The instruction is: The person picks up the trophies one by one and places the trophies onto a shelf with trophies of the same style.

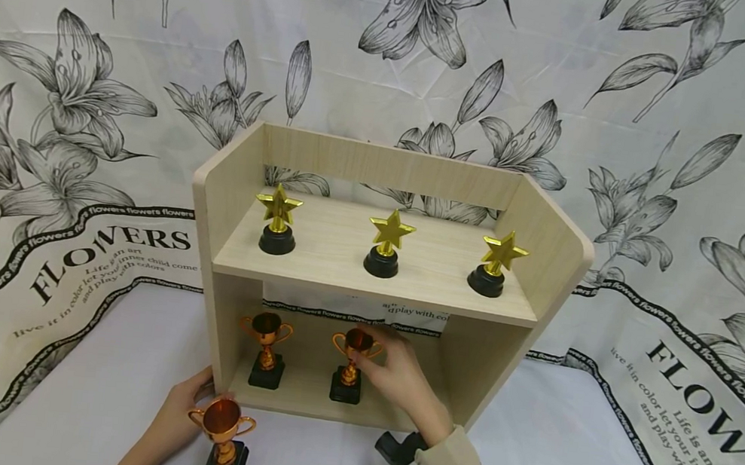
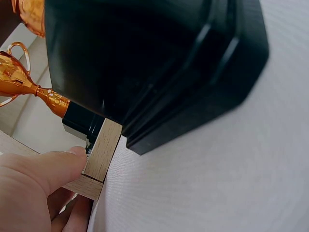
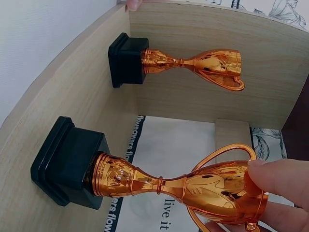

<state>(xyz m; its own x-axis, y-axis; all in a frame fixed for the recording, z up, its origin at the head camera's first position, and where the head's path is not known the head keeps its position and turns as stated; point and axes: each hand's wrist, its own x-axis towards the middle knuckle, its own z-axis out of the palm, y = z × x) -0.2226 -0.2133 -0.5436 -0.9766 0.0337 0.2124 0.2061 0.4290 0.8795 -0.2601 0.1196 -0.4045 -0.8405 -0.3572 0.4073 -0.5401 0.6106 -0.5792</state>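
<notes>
My right hand (image 1: 399, 368) pinches the cup rim of a bronze trophy cup (image 1: 348, 374) with a black square base. That trophy stands upright on the lower board of a small wooden shelf (image 1: 366, 292). In the right wrist view, the thumb lies on the trophy's bowl (image 3: 227, 186). To its left on the same board is a second trophy cup (image 1: 267, 358). My left hand (image 1: 180, 405) grips the shelf's lower front left corner (image 2: 99, 162), thumb on the inner side and fingers round the outside. A third trophy cup (image 1: 226, 437) stands on the table just in front of the left hand.
On the upper board stand a gold star trophy (image 1: 278, 219) at left, another star trophy (image 1: 385, 245) in the middle and one more star trophy (image 1: 495, 264) at right. A black curved object (image 1: 397, 449) lies by the right wrist. White cloth (image 1: 568, 450) covers the table.
</notes>
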